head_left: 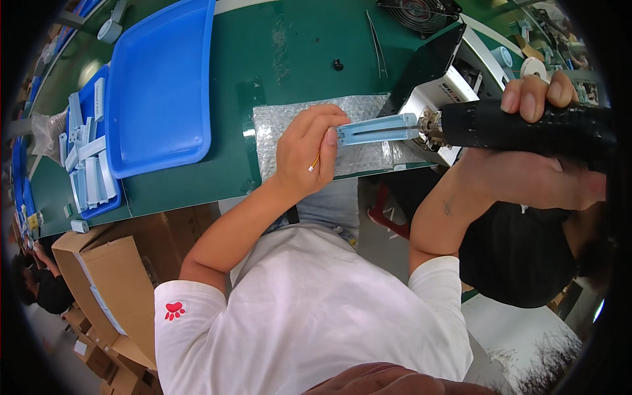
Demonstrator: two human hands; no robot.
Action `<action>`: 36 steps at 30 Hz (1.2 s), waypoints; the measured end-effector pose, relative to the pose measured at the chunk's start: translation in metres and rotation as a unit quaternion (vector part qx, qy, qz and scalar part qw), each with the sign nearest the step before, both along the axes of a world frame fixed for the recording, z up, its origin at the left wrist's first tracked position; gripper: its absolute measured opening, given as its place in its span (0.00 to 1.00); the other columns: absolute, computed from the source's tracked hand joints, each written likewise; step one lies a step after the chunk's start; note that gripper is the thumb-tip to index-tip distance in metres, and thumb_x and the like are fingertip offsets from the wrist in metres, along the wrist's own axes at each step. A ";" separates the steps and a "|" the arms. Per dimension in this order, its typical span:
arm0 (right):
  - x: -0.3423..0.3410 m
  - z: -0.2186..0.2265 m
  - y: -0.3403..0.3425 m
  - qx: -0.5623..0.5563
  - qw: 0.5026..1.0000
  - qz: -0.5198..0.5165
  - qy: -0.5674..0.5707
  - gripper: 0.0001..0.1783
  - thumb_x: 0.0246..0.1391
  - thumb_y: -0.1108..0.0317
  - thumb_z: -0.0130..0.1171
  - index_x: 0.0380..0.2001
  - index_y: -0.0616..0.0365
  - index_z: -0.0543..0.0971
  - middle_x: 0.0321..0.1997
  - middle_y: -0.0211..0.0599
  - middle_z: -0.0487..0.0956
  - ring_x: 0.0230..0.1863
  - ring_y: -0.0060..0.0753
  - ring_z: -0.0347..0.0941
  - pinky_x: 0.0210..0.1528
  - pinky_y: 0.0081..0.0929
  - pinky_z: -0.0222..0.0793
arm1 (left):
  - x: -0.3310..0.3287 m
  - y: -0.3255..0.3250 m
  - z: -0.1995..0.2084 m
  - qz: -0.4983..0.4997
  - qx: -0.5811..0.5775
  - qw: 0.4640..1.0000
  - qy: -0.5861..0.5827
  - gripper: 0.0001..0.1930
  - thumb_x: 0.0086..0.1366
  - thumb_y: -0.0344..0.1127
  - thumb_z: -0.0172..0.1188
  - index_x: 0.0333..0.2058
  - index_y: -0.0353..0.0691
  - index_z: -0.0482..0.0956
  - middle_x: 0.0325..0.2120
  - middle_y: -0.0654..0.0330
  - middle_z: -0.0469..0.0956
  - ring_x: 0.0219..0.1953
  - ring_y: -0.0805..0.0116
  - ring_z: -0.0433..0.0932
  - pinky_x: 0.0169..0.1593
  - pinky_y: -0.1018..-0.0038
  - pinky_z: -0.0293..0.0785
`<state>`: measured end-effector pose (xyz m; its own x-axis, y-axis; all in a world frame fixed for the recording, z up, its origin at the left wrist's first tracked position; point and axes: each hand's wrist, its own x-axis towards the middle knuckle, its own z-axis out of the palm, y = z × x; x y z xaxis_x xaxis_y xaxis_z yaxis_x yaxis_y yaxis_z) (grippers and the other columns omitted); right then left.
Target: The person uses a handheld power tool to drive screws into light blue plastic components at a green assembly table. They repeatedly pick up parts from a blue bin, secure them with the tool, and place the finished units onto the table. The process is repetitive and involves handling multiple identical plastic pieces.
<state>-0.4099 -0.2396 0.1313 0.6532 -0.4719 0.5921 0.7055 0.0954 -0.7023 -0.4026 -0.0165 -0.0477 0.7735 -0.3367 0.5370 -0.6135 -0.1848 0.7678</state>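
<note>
My left hand [308, 141] grips the left end of a long light-blue plastic housing [376, 130], held level above the bench with its open channel showing. A thin yellow wire [315, 162] with a small white plug hangs by my left palm. My right hand [533, 178] is wrapped round a thick black cylindrical tool [484, 125], fingers over its top side. The tool's metal nozzle [431, 128] meets or nearly meets the right end of the housing; I cannot tell whether they touch. Bubble wrap [273, 122] lies beneath on the bench.
An empty blue tray [158, 85] overlaps another blue tray [113, 205] of light-blue housings at left. Tweezers [376, 43], a fan [421, 13] and a black-and-white machine [428, 85] stand on the green bench [296, 59]. A cardboard box [125, 283] is below left; a person sits at right.
</note>
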 end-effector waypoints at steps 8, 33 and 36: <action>0.005 -0.001 -0.005 -0.025 0.999 -0.023 0.003 0.45 0.54 0.24 0.41 0.36 0.67 0.66 0.36 0.43 0.65 0.26 0.32 0.64 0.30 0.30 0.63 | 0.001 0.001 0.003 -0.003 0.009 1.000 0.002 0.13 0.71 0.28 0.43 0.41 0.30 0.78 0.41 0.48 0.80 0.40 0.53 0.80 0.45 0.67 0.76; -0.005 -0.010 -0.014 0.006 0.999 0.041 -0.034 0.45 0.52 0.25 0.48 0.40 0.66 0.67 0.36 0.41 0.67 0.26 0.30 0.66 0.31 0.28 0.64 | 0.004 -0.002 0.000 -0.003 0.013 0.999 -0.046 0.13 0.67 0.26 0.45 0.39 0.31 0.80 0.41 0.47 0.80 0.38 0.55 0.80 0.41 0.67 0.76; -0.006 -0.010 -0.014 0.006 0.998 0.040 -0.039 0.45 0.53 0.25 0.48 0.41 0.66 0.67 0.36 0.41 0.68 0.26 0.30 0.67 0.31 0.28 0.64 | 0.004 -0.003 0.000 -0.003 0.010 0.999 -0.042 0.13 0.67 0.27 0.45 0.39 0.30 0.80 0.41 0.47 0.80 0.38 0.54 0.80 0.42 0.67 0.76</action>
